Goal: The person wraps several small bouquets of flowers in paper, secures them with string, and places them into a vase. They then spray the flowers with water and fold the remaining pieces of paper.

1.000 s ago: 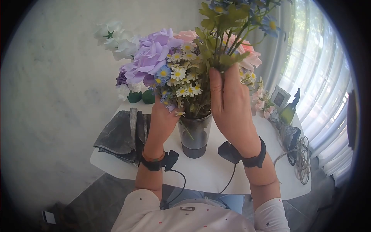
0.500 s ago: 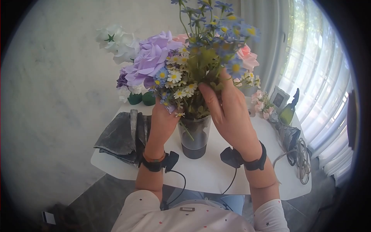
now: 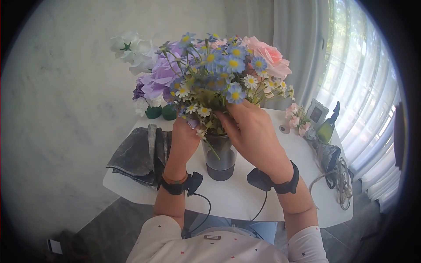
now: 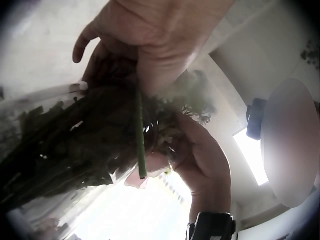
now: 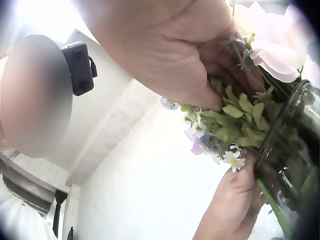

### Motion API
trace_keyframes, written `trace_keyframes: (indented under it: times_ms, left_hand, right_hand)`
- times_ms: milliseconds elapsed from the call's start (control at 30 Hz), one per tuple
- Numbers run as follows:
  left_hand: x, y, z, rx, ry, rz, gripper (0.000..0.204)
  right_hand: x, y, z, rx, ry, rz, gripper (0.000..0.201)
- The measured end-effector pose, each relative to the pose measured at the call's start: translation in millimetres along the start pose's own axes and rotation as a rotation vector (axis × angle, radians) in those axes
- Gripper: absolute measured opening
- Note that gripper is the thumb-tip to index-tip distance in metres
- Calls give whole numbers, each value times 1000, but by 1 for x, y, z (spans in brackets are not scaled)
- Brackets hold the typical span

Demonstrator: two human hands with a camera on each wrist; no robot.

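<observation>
Closest to you, your left hand [image 3: 185, 138] is curled in at the near-left of the vase mouth, holding a cut green stem [image 3: 212, 149] that slants down outside the glass vase [image 3: 220, 164]. Your right hand [image 3: 258, 136] is partly closed, thumb and bent fingers round the leafy base of the blue flowers [image 3: 233, 63], just above the rim. The vase stands upright on the white worktop [image 3: 263, 206], between your forearms. Good handling here calls for gripping low on the stems, not by the blooms, and turning the blue flowers gently so they don't snag the white daisies [image 3: 203, 110]. A light left grip should steady the bunch without crushing leaves or tipping the vase. Give the big heads room: the purple rose [image 3: 162, 79] leans left, the pink rose [image 3: 269, 57] sits behind on the right. Farther out lie a folded dark cloth [image 3: 133, 151] at left and, at right, a small picture frame [image 3: 316, 111] near the sheer curtain [image 3: 364, 87].
</observation>
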State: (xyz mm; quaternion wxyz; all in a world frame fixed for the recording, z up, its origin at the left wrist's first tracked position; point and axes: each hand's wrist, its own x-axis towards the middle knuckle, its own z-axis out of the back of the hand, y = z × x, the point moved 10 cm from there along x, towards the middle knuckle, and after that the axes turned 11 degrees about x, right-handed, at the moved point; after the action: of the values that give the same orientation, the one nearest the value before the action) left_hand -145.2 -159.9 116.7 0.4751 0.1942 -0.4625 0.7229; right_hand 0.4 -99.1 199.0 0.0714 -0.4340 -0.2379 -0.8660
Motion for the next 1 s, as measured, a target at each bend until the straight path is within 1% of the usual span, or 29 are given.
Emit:
trace_keyframes:
  times_ms: [67,100,133,167,200,233,267,300,367,400,467,500,533,567,600,667,700,767,900,967,1000]
  left_hand:
    - [-1,9,-5,-9,40,57,44]
    - [-1,6,-5,-9,40,57,44]
    - [-1,3,-1,-23,-6,66,44]
    - [-1,1,3,-39,-53,73,45]
    - [-1,0,4,-40,-52,72,45]
    - [-1,4,1,-121,-30,122,45]
    - [-1,8,-2,-201,-9,171,45]
    - [-2,13,-4,-201,-12,171,45]
    - [-2,21,-9,-258,-36,119,45]
    - [-2,16,-6,-258,-38,118,45]
    - [-1,5,-1,-104,-6,129,45]
    - [-1,5,-1,-104,-6,128,45]
    - [-1,10,-3,-153,0,167,45]
    - [-2,15,-4,-201,6,206,46]
    - [-1,16,-3,-202,7,204,46]
    - [1,10,-4,-144,50,94,48]
    - [0,13,-5,-145,51,94,48]
    - [-2,14,-7,-238,56,53,48]
    - [1,-10,2,-178,39,34,44]
    - [-7,2,2,-305,35,258,39]
    - [-8,3,1,-307,37,258,39]
  right_hand:
    - [-2,1,1,21,14,26,19]
    - [-3,3,0,44,27,50,19]
    - [-3,1,0,45,27,50,19]
    - [-2,3,6,101,-22,93,20]
    - [-2,6,12,157,-70,137,21]
    - [-2,7,11,155,-70,137,21]
    - [-2,3,17,241,-133,73,21]
    - [-2,-4,21,328,-194,8,20]
    - [-3,-5,20,315,-186,1,20]
    - [-3,-6,19,301,-179,-10,19]
    - [-4,-10,19,308,-189,-22,19]
    - [-5,-12,19,315,-198,-36,19]
    - [-6,-15,17,314,-199,-35,19]
    - [-7,-14,19,322,-222,5,19]
    - [-9,-12,21,331,-245,45,19]
    - [-11,-11,24,318,-246,33,19]
    - [-12,-11,25,305,-246,20,19]
    - [-14,-11,26,274,-244,34,20]
    - [-15,-14,26,252,-256,53,21]
    - [-16,-13,25,238,-236,24,22]
    - [-15,-15,22,227,-212,-5,22]
